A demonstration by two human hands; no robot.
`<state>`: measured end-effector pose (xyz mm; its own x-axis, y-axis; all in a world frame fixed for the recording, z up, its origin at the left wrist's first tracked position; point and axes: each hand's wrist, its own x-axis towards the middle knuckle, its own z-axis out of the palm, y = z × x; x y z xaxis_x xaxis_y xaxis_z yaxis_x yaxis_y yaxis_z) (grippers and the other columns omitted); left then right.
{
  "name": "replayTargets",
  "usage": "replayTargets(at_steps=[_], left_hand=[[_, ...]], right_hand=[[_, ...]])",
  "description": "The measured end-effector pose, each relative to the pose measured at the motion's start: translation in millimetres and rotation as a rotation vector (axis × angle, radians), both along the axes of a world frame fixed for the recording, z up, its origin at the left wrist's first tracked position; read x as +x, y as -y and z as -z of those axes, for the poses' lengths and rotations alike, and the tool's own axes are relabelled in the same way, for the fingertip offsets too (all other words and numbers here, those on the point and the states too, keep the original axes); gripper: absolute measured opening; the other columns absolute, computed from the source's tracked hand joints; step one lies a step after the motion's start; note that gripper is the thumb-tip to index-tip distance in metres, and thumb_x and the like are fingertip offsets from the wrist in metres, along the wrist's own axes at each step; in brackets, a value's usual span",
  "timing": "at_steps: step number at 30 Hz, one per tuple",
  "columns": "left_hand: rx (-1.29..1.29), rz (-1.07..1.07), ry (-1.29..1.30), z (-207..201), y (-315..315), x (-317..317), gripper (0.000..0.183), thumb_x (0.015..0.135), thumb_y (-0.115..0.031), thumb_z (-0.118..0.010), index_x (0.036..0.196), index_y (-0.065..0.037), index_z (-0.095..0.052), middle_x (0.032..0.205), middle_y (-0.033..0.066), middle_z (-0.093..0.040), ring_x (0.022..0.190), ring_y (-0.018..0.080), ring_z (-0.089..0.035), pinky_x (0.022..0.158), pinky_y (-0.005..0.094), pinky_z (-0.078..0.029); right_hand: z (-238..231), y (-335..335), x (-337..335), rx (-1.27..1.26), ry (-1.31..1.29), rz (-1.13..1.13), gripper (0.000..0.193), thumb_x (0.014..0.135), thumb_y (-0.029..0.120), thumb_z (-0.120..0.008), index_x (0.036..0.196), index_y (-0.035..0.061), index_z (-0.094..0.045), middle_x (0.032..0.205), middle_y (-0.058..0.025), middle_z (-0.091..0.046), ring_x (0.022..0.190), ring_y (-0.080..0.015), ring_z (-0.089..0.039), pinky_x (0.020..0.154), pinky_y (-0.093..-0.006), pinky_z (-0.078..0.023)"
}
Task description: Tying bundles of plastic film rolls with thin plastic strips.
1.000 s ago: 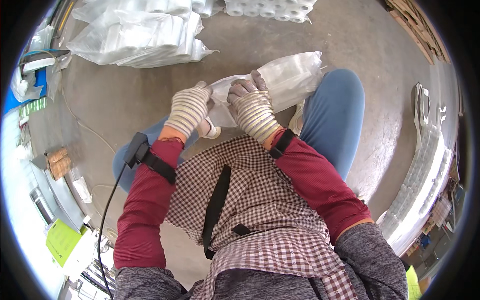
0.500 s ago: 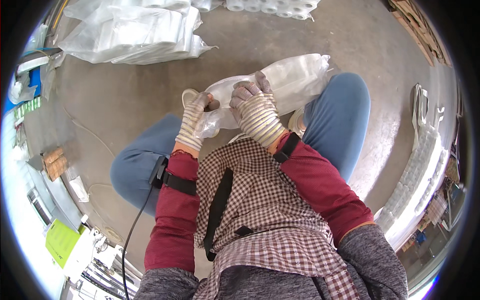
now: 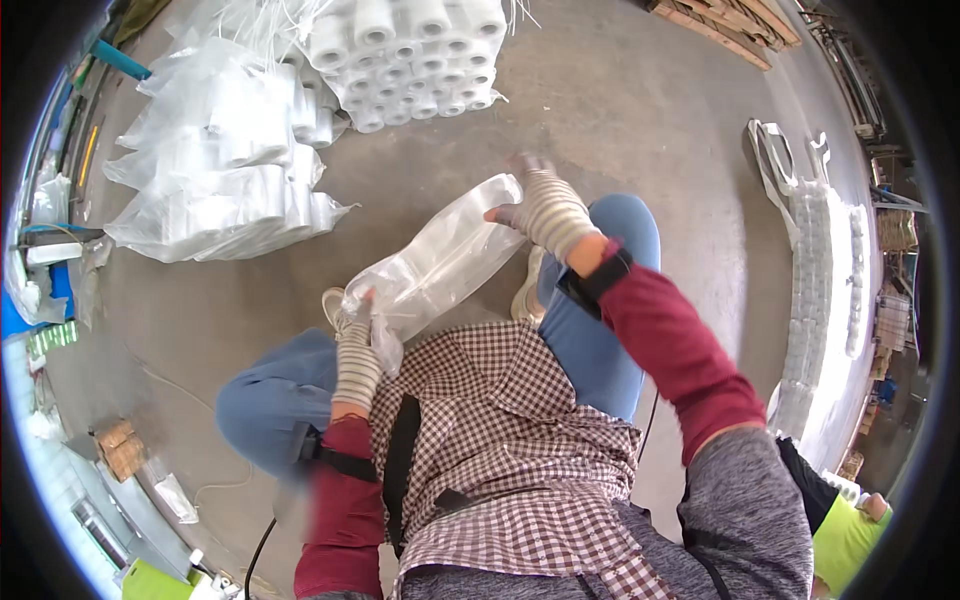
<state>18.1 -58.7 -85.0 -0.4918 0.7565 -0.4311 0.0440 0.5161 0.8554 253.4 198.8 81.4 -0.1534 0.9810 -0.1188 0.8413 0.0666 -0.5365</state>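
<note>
Seated person in a checked apron (image 3: 500, 430), viewed from above. The left hand (image 3: 357, 345), in a striped glove, is closed on the lower end of a clear plastic bag (image 3: 440, 265) held over the knees; the right hand (image 3: 545, 210) grips its upper end, stretching it slantwise. Farther off on the concrete floor (image 3: 620, 110) lie heaped clear bags (image 3: 215, 190) and, beyond them, stacked white rolls (image 3: 410, 50).

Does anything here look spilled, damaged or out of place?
Nothing stands out. The left hand and right hand hold a clear plastic bag stretched between them, intact. The filled bags and white rolls lie piled on the concrete floor.
</note>
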Motion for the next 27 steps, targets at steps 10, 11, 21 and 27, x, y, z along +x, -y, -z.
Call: replayTargets(at_steps=[10,11,21,27], left_hand=[[0.191,-0.227,-0.144,-68,-51,19,0.028,0.083,-0.034,-0.062,0.082,-0.006,-0.059,0.068,0.0005,-0.056,0.054,0.0096,-0.052,0.047,0.024,-0.042],[0.201,-0.18,-0.192,-67,-61,26,0.026,0.082,-0.032,-0.063,0.083,-0.006,-0.059,0.071,0.0011,-0.057,0.059,0.0101,-0.054,0.051,0.0241,-0.044],[0.161,0.13,-0.222,-104,-233,127,0.027,0.083,-0.031,-0.059,0.074,-0.007,-0.061,0.06,-0.0004,-0.054,0.053,0.0108,-0.052,0.048,0.0262,-0.041],[0.166,0.514,-0.524,-78,-336,219,0.024,0.079,-0.029,-0.059,0.082,-0.006,-0.064,0.068,0.015,-0.061,0.06,0.0279,-0.06,0.057,0.0382,-0.047]], right_hand=[[53,-25,36,-0.874,-1.21,-0.023,0.03,0.088,0.038,-0.054,0.082,0.0085,-0.055,0.072,-0.003,-0.056,0.058,-0.0122,-0.054,0.051,-0.0285,-0.047],[53,-26,49,-0.814,-1.178,0.077,0.025,0.087,0.035,-0.057,0.082,0.0105,-0.056,0.068,-0.0009,-0.054,0.057,-0.0111,-0.053,0.049,-0.0272,-0.045],[32,-27,203,-0.395,-1.326,0.419,0.027,0.089,0.029,-0.052,0.067,0.0151,-0.045,0.057,0.0044,-0.037,0.047,-0.0064,-0.03,0.042,-0.0216,-0.024],[40,-33,276,-0.115,-1.235,0.81,0.029,0.088,0.032,-0.054,0.065,0.0155,-0.046,0.056,0.0048,-0.039,0.044,-0.006,-0.029,0.04,-0.0223,-0.023]])
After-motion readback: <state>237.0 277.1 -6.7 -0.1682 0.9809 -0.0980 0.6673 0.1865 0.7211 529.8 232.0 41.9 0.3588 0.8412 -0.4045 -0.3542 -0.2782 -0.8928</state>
